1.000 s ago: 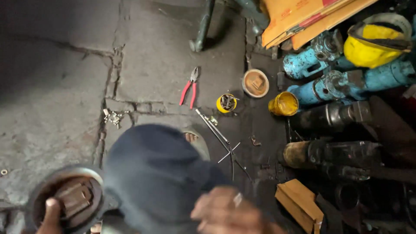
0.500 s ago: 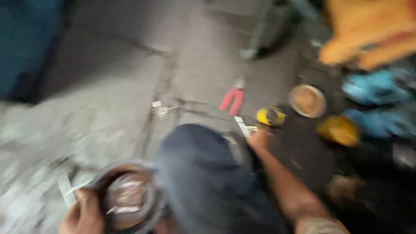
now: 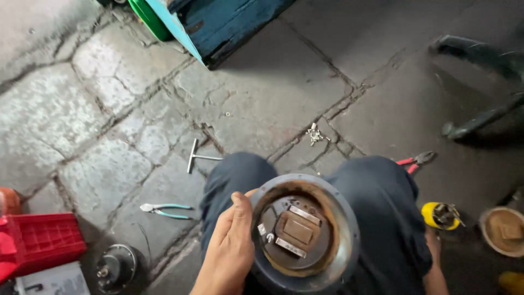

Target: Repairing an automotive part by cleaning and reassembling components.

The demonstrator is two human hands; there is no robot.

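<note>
- Your left hand (image 3: 229, 248) sits at the lower centre of the frame, closed around the left rim of a round grey metal housing (image 3: 305, 232), with the thumb hooked over the rim's edge.
- The housing rests between your knees, its open face turned up toward the camera; it is a shallow disc, so its axis points straight up at you rather than along the ground.
- Inside it you see a rusty inner ring and a brown rectangular block (image 3: 297, 229) set between two bright metal strips.
- Your right hand (image 3: 432, 246) is low at the lower right, mostly hidden behind your right knee; I cannot tell whether it is open or closed, or whether it grips anything.
- The left hand is the one on the housing; the right is apart from it, near a small yellow tool (image 3: 439, 214) on the ground.
- Red-handled pliers (image 3: 415, 161) lie just beyond your right knee, at the right of the frame.
- To the left, on cracked stone paving (image 3: 109, 109), lie a T-shaped metal key (image 3: 196, 157) and teal-handled pliers (image 3: 164, 209), both well apart from your left hand.
- A red plastic crate (image 3: 41, 240) fills the lower left corner, with a small round motor part (image 3: 114, 266) beside it.
- Open paving lies ahead of your knees, toward the top centre.
</note>
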